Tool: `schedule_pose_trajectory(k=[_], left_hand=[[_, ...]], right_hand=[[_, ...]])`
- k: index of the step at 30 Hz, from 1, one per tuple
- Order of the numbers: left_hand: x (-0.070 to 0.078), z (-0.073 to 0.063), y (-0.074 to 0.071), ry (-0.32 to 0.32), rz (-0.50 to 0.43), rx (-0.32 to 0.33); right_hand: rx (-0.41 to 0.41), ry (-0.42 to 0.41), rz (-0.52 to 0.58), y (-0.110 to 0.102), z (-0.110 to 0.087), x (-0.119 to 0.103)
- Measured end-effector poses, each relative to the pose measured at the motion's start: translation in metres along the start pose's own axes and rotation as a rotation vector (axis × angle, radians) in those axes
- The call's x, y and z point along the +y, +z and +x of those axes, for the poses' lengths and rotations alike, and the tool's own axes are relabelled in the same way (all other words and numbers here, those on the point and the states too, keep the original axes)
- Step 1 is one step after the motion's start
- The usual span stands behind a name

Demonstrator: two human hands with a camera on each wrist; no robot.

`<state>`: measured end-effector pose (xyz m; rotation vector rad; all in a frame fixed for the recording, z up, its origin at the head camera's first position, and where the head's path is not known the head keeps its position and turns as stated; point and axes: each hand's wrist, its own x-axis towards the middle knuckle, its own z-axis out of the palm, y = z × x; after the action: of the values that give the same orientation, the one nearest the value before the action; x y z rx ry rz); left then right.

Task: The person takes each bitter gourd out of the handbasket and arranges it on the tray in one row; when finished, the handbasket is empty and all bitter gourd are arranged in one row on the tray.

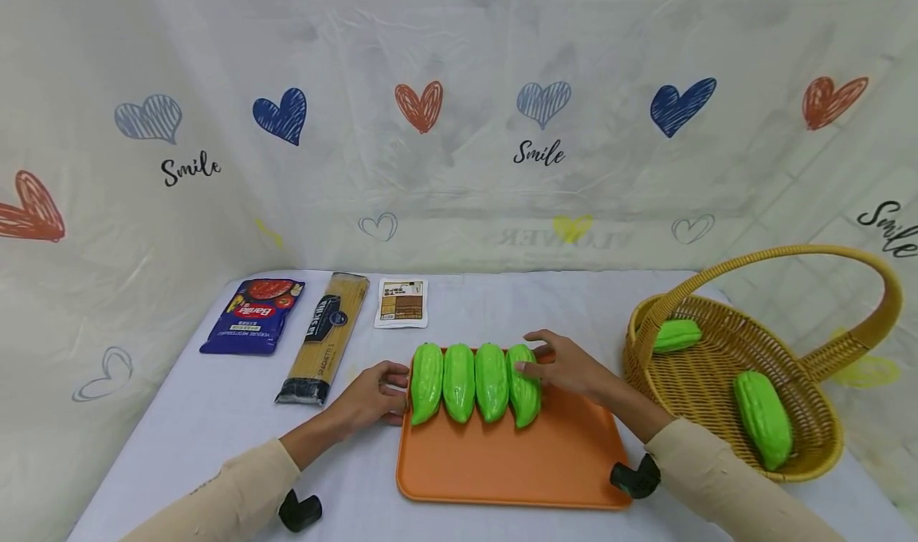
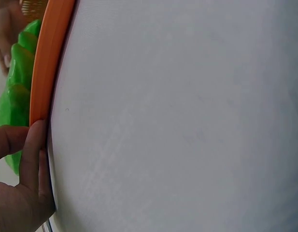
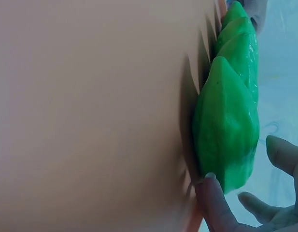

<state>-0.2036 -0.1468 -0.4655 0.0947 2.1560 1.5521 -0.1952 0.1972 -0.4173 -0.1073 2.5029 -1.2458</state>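
Several bright green ridged gourds (image 1: pixel 459 382) lie side by side along the far edge of an orange tray (image 1: pixel 509 466). At the tray's left rim, my left hand (image 1: pixel 374 394) pinches the edge between thumb and fingers; the left wrist view shows the fingers against the rim (image 2: pixel 48 63), beside the nearest gourd (image 2: pixel 16 104). My right hand (image 1: pixel 570 367) is at the rightmost gourd (image 1: pixel 525 390). In the right wrist view its thumb touches the near end of that gourd (image 3: pixel 226 130), while the other fingers (image 3: pixel 284 154) are spread and apart from it.
On the right stands a wicker basket (image 1: pixel 717 386) with a tall handle, holding two more green gourds (image 1: pixel 763 418). Behind and left of the tray lie a blue Barilla pouch (image 1: pixel 254 316), a spaghetti pack (image 1: pixel 326 339) and a small white packet (image 1: pixel 402 303). A heart-printed curtain (image 1: pixel 459 183) backs the table.
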Motion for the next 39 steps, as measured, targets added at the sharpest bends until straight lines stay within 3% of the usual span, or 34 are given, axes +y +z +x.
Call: schedule_pose_trajectory(k=[10,16,22,39], left_hand=[[-0.001,0.001,0.000,0.005,0.000,0.001],[-0.001,0.000,0.000,0.010,0.005,0.001],[-0.001,0.000,0.000,0.006,0.001,0.004],[0.000,-0.001,0.001,-0.011,0.010,0.011]], right_hand=[[0.033,-0.080,0.018,-0.018,-0.017,-0.005],[0.030,-0.165,-0.026,-0.028,-0.031,-0.010],[-0.024,-0.254,-0.044,-0.035,-0.050,-0.012],[-0.166,-0.322,-0.017,-0.077,-0.113,0.009]])
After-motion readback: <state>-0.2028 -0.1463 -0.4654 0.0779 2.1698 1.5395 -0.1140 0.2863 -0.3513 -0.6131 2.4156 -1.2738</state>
